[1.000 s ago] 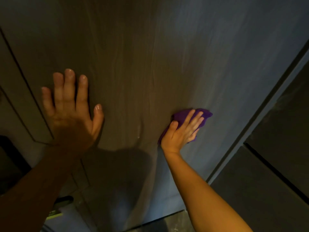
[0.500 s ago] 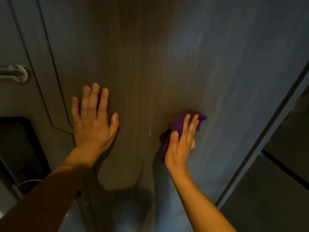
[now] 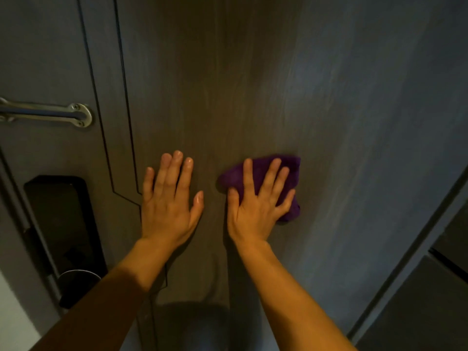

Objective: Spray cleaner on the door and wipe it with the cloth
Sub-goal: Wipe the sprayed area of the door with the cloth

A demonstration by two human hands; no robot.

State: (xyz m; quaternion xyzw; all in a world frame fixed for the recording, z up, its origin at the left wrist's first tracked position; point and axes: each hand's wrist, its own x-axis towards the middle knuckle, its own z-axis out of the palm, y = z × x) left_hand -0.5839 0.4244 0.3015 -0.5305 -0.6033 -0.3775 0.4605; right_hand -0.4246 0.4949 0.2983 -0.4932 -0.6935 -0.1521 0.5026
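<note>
A dark grey wood-grain door fills the view. My right hand lies flat on a crumpled purple cloth and presses it against the door near the middle, fingers spread upward. My left hand rests flat on the bare door just to the left of it, fingers apart, holding nothing. No spray bottle is in view.
A metal latch bar is fixed at the upper left. Below it sits a black lock panel with a round knob. The door's right edge and frame run diagonally at the lower right, beside dark floor tiles.
The view has shifted left and up, bringing the latch bar and lock panel into sight. My right hand has slid the cloth left toward my left hand and spread flatter over it.
</note>
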